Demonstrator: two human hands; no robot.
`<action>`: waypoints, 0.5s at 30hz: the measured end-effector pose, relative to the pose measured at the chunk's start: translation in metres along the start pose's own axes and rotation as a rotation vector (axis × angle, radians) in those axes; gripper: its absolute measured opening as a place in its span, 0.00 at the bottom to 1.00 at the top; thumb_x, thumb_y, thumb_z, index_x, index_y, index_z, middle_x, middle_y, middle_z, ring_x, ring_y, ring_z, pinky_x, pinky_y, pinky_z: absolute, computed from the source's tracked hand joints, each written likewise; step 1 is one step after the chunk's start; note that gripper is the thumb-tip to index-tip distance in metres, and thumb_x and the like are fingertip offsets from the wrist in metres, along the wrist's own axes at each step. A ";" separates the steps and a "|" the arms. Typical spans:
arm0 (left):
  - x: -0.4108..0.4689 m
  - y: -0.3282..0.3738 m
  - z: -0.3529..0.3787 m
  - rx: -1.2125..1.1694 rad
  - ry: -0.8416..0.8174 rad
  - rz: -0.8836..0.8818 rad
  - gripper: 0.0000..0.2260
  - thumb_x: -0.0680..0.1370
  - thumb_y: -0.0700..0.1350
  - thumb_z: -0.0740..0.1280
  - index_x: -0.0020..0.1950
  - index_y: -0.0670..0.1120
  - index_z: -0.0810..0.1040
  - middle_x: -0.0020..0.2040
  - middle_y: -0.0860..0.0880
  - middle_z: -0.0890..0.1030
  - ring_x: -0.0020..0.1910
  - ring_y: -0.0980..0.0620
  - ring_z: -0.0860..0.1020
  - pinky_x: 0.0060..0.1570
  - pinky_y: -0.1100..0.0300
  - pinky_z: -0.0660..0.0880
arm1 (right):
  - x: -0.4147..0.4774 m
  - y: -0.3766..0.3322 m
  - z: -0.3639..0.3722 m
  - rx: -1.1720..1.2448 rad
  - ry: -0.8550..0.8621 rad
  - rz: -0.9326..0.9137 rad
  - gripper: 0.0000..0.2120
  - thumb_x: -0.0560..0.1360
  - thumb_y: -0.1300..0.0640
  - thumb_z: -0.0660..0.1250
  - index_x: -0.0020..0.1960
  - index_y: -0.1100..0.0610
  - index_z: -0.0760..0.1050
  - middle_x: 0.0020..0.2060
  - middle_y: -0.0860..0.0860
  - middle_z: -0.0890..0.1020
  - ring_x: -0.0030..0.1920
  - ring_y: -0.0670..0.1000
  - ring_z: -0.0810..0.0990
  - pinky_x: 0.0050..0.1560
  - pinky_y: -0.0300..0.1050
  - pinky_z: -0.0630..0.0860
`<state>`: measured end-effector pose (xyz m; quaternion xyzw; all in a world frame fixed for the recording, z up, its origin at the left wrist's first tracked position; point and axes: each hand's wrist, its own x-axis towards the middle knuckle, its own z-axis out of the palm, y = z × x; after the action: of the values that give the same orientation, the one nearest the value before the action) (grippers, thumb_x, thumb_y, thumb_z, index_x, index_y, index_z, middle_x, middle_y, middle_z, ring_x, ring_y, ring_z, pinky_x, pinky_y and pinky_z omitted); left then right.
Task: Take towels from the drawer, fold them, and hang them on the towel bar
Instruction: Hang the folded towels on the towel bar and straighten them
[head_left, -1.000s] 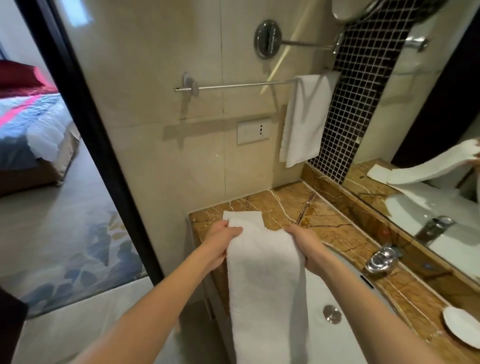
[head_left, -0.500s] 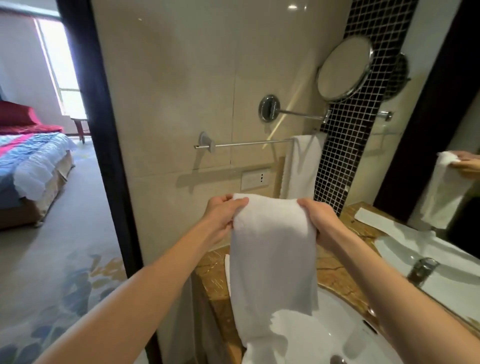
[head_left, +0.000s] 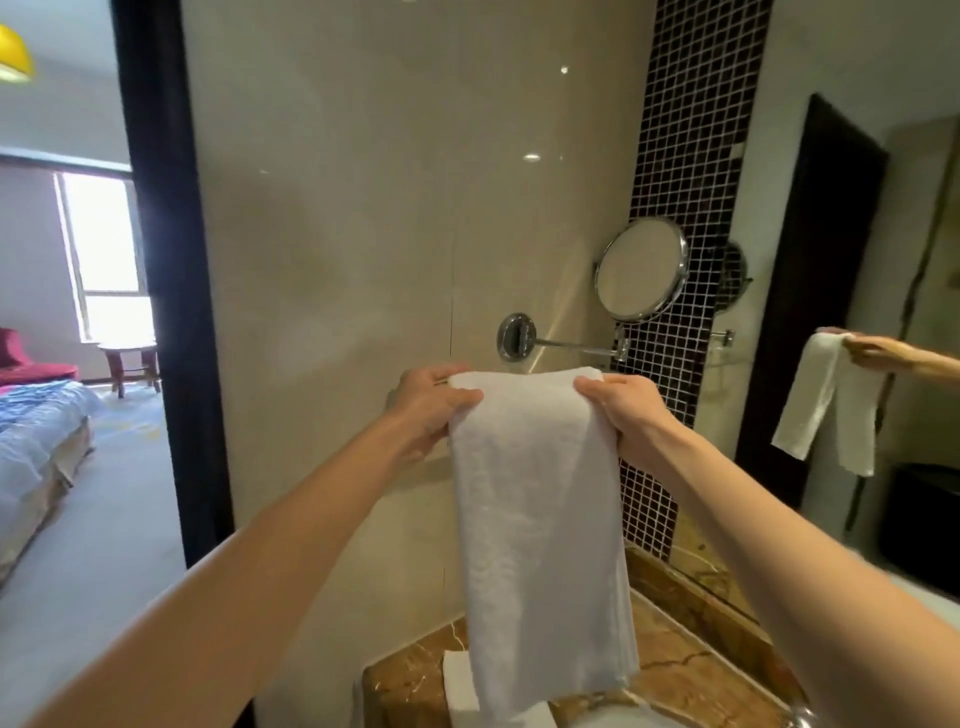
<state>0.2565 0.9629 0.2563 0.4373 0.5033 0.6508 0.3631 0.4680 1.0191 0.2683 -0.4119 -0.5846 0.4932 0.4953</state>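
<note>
**Mia:** What was closest to you?

**Ben:** Two bare arms reaching out. The left hand (head_left: 426, 410) was pinching one top corner of a white towel (head_left: 540, 519), thumb in front. The right hand (head_left: 623, 410) was pinching the other top corner the same way.

**Mia:** Where was the towel?

**Ben:** It was up in the air in front of the shiny beige wall (head_left: 363, 208). It was folded into a long strip and hung straight down. Its bottom end hung in front of the brown marble counter (head_left: 675, 675).

**Mia:** Was anything on the counter?

**Ben:** A flat white cloth (head_left: 457, 680) lay on it, partly hidden by the towel. I saw only a thin white edge of the sink (head_left: 628, 716), so I could not tell what was in it.

**Mia:** And past the hands?

**Ben:** A round shaving mirror (head_left: 641, 267) stuck out on a metal arm from its wall mount (head_left: 517, 336), just above the towel. Next to it ran a strip of little black tiles (head_left: 691, 156). The big wall mirror (head_left: 857, 234) showed the towel again.

**Mia:** And far away?

**Ben:** Through the dark doorway (head_left: 171, 312) was a bed (head_left: 36, 431), a small wooden table (head_left: 130, 364) and a bright window (head_left: 104, 249).
</note>
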 end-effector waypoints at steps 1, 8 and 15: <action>0.008 0.008 0.001 -0.011 -0.008 0.023 0.22 0.72 0.31 0.70 0.65 0.40 0.74 0.58 0.40 0.79 0.50 0.46 0.80 0.44 0.56 0.79 | 0.007 -0.010 0.002 0.001 0.003 -0.022 0.05 0.74 0.63 0.69 0.40 0.59 0.80 0.31 0.52 0.83 0.30 0.49 0.81 0.27 0.41 0.78; 0.056 0.078 0.014 -0.081 -0.001 0.185 0.21 0.73 0.28 0.66 0.64 0.41 0.73 0.46 0.47 0.80 0.37 0.53 0.79 0.31 0.65 0.78 | 0.060 -0.087 0.017 -0.005 -0.003 -0.171 0.10 0.73 0.65 0.67 0.52 0.70 0.78 0.43 0.61 0.78 0.41 0.58 0.77 0.45 0.55 0.77; 0.109 0.146 0.018 0.043 0.057 0.371 0.21 0.72 0.28 0.65 0.63 0.42 0.75 0.53 0.44 0.79 0.42 0.51 0.79 0.35 0.63 0.78 | 0.127 -0.154 0.033 -0.001 -0.083 -0.350 0.17 0.77 0.64 0.61 0.62 0.74 0.70 0.47 0.61 0.77 0.46 0.57 0.77 0.49 0.53 0.77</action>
<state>0.2300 1.0344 0.4224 0.5119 0.4380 0.7077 0.2128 0.4150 1.1102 0.4409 -0.2835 -0.6675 0.4157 0.5489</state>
